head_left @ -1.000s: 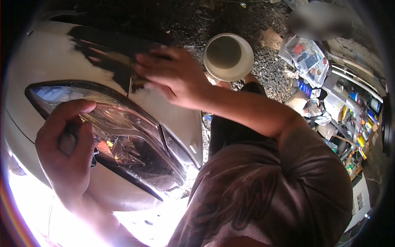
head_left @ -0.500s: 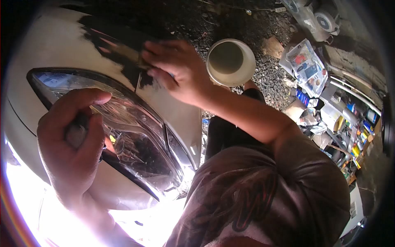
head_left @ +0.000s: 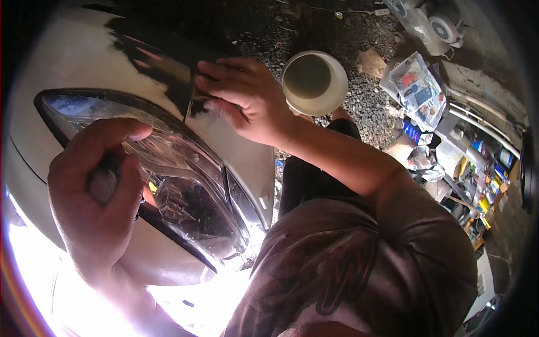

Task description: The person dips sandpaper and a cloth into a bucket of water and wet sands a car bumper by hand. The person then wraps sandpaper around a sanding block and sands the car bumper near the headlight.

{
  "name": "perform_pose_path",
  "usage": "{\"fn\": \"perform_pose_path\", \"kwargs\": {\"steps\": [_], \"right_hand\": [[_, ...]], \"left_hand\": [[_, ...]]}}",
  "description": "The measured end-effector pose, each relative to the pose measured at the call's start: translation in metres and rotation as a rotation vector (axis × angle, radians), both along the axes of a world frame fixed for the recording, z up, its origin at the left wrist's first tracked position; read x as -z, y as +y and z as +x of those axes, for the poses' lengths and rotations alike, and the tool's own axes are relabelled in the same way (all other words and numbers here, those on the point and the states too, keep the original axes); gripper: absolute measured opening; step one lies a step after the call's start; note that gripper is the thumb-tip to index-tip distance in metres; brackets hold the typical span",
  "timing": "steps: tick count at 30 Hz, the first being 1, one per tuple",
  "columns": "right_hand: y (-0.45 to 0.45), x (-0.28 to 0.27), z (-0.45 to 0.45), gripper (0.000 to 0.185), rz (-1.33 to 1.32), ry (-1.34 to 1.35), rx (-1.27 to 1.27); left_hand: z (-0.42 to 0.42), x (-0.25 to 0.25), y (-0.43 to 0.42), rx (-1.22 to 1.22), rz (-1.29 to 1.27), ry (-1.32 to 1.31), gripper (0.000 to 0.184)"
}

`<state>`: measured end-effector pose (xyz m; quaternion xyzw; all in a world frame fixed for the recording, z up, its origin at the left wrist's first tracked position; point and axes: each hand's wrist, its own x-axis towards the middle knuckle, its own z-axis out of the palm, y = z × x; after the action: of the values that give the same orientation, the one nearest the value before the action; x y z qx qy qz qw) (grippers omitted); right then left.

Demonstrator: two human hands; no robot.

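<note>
My right hand (head_left: 244, 98) lies palm down on the dark patch (head_left: 151, 56) of a pale car panel (head_left: 67, 50), near a seam. Its fingers are together, and a thin edge of something shows between them and the thumb; I cannot make out what. Below, my left hand (head_left: 95, 185) is curled in front of the headlight (head_left: 185, 196). A greyish, rounded thing, too dark to name, shows inside its bent fingers.
A white bucket (head_left: 314, 83) with murky liquid stands on the gravel (head_left: 368, 115) beyond my right forearm. Newspaper (head_left: 418, 92) and a pile of boxes, tools and bottles (head_left: 483, 185) lie at the right. A round-faced device (head_left: 443, 28) is at the top right.
Since the earliest frame my right hand has shifted slightly right on the panel, and the view has tilted. My left hand stays curled. The blur at the top right is gone.
</note>
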<state>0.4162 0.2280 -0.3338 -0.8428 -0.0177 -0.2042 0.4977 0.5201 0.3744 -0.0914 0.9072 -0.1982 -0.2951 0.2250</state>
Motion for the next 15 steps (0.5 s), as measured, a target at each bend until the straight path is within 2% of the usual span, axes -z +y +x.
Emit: {"fn": "perform_pose_path", "kwargs": {"steps": [2, 4, 6, 10, 11, 13, 15], "right_hand": [[-0.001, 0.002, 0.003, 0.042, 0.063, -0.010, 0.013], [-0.002, -0.004, -0.012, 0.042, 0.002, -0.015, 0.020], [-0.005, -0.003, -0.018, 0.031, -0.034, 0.001, 0.004], [0.001, 0.011, 0.010, 0.031, 0.009, 0.008, 0.066], [0.000, 0.006, 0.000, 0.031, 0.011, 0.006, 0.075], [-0.004, -0.007, -0.027, 0.037, 0.017, 0.038, -0.031], [-0.004, 0.003, -0.017, 0.034, -0.022, 0.013, -0.007]], "left_hand": [[-0.001, 0.004, 0.004, -0.035, -0.016, -0.011, 0.039], [0.000, 0.005, 0.005, -0.064, -0.031, -0.002, 0.038], [-0.001, 0.006, 0.003, 0.025, 0.030, -0.118, 0.038], [-0.002, 0.005, -0.002, 0.047, 0.021, -0.077, 0.038], [-0.003, 0.005, -0.001, -0.015, 0.025, -0.050, 0.038], [-0.001, 0.005, -0.001, -0.078, 0.027, -0.027, 0.038], [-0.001, 0.006, -0.002, 0.097, 0.049, -0.130, 0.036]]}}
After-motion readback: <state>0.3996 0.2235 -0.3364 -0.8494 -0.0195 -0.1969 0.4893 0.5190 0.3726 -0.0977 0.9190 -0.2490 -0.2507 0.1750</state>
